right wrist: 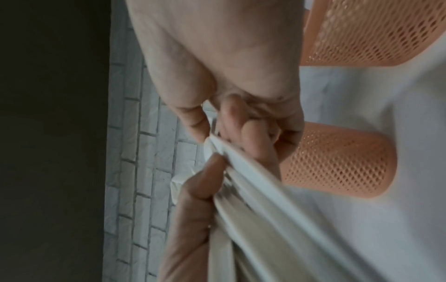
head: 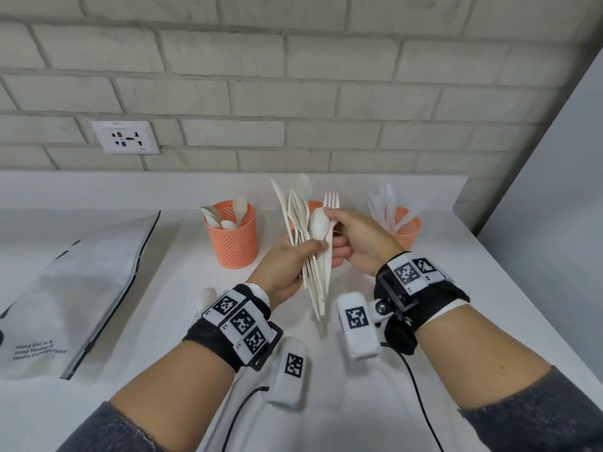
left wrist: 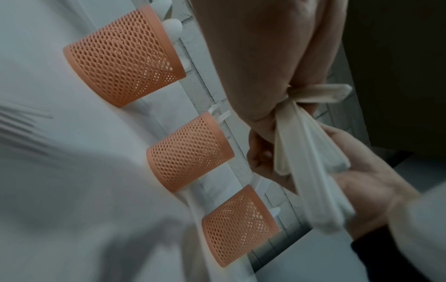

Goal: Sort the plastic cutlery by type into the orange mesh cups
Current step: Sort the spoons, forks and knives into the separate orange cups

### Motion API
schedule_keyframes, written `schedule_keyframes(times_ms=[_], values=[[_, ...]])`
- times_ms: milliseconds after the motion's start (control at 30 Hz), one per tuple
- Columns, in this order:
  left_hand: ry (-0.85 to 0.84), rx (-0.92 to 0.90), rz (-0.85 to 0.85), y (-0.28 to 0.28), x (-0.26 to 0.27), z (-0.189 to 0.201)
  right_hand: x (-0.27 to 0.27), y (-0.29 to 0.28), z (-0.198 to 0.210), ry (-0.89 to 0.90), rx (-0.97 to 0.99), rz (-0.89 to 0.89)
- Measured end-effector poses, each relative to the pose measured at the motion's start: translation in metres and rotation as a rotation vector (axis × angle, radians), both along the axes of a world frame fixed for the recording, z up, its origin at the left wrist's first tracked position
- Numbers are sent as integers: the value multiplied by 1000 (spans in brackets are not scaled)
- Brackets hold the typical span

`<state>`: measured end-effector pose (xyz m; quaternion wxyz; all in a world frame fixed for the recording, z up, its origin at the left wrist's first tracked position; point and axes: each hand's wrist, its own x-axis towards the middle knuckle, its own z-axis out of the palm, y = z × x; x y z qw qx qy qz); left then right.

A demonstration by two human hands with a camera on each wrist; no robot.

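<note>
Bag: a white zip pouch with dark print lies flat at the far left of the white counter
Wall: pale painted brick behind the counter, with a white socket plate left of centre
Left cup: orange mesh cup standing upright near the wall, spoons in it
Left hand: the left hand is closed round a bundle of white cutlery, thumb across the handles, held above the counter
Middle cup: orange mesh cup, mostly hidden behind the bundle in the head view
Right hand: the right hand pinches one piece in the bundle; a spoon bowl lies at its fingertips
Right cup: orange mesh cup at the far right, clear knives in it
Side wall: a plain grey panel closes the right end of the counter
</note>
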<state>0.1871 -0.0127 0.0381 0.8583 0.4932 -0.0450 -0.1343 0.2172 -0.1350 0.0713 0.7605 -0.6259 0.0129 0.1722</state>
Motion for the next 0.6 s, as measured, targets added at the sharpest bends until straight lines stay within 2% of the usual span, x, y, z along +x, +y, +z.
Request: schedule_keyframes(times_ms=[100,200,267,300,400,600], values=[[3,60,77,2,1,-3,-3,2,5,-119,38,-136],[14,88,117,7,2,-5,-1,1,13,-424,-143,-325],[5,114,93,9,2,-5,-3,4,15,-556,-228,-290],[-5,133,80,9,1,-3,-6,7,14,-557,-263,-231],[-42,154,56,8,-1,-2,-18,14,11,-410,-316,-81],[-60,82,-52,9,-7,3,-13,17,6,-291,-321,-34]])
